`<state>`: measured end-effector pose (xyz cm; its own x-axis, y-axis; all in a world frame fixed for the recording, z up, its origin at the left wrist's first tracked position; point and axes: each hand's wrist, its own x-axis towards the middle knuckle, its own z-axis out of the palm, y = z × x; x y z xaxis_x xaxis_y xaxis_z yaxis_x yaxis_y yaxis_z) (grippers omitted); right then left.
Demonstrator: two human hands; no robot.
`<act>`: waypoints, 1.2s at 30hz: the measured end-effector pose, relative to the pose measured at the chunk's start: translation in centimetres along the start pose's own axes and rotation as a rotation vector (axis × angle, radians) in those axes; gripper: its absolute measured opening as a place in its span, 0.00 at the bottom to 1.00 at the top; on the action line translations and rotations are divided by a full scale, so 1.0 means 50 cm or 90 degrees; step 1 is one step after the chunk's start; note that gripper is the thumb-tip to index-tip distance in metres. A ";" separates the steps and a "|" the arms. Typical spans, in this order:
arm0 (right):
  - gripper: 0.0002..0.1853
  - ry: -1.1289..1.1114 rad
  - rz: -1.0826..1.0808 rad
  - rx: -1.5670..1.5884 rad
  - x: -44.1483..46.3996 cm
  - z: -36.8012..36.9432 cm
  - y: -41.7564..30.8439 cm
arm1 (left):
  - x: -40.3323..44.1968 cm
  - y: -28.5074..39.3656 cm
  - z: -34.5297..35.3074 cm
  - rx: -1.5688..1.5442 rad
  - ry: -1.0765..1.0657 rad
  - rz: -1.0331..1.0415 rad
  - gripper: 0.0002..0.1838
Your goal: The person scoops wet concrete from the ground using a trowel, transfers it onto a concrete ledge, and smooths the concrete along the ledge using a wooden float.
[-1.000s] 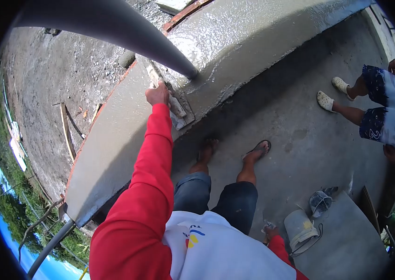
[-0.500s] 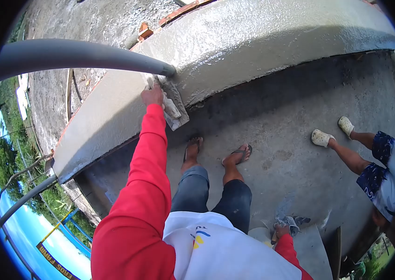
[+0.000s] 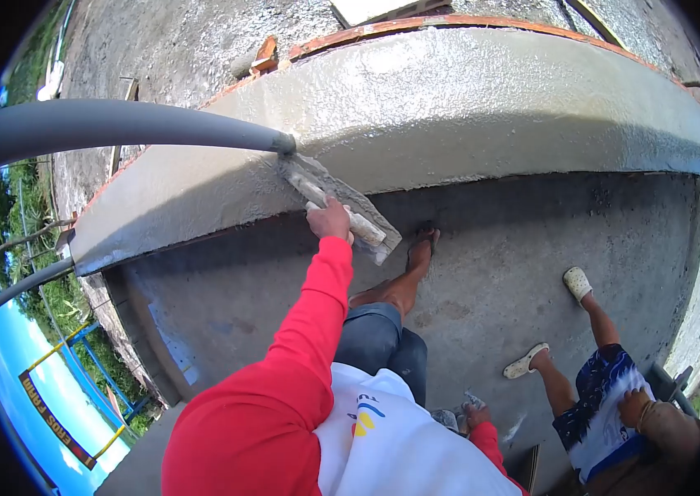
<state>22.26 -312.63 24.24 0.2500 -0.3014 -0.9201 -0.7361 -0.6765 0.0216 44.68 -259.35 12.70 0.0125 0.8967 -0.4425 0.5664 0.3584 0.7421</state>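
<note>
My left hand (image 3: 331,220) is closed round the pale handle of a long cement-coated float (image 3: 366,217). The float's upper end is beside the foot of a grey round post (image 3: 176,124), at the edge of a wet, smooth concrete ledge (image 3: 482,107); its lower end sticks out past the ledge over the floor. Low in the view, beside my shirt, my right hand (image 3: 477,417) has its fingers curled at a grey, cement-smeared object (image 3: 450,420) that I cannot make out.
A person in cream clogs (image 3: 577,283) and patterned shorts stands on the grey floor (image 3: 490,248) at the right. Orange-red boards (image 3: 416,26) line the ledge's far side, with rough gravelly ground beyond. Metal rails (image 3: 31,285) and a sign (image 3: 56,420) are at the left.
My left hand has drawn the float back from the ledge towards me and to the right. One of my feet has stepped forward. The view has turned, and the bucket is out of sight.
</note>
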 end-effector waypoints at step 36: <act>0.09 -0.109 -0.051 -0.195 0.284 -0.537 -0.343 | 0.177 -0.061 -0.513 0.241 0.004 0.012 0.21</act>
<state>55.29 -323.36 21.31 0.1712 -0.1390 -0.9754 -0.4886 -0.8717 0.0385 21.92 -245.84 19.40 0.0216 0.9045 -0.4259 0.8302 0.2211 0.5117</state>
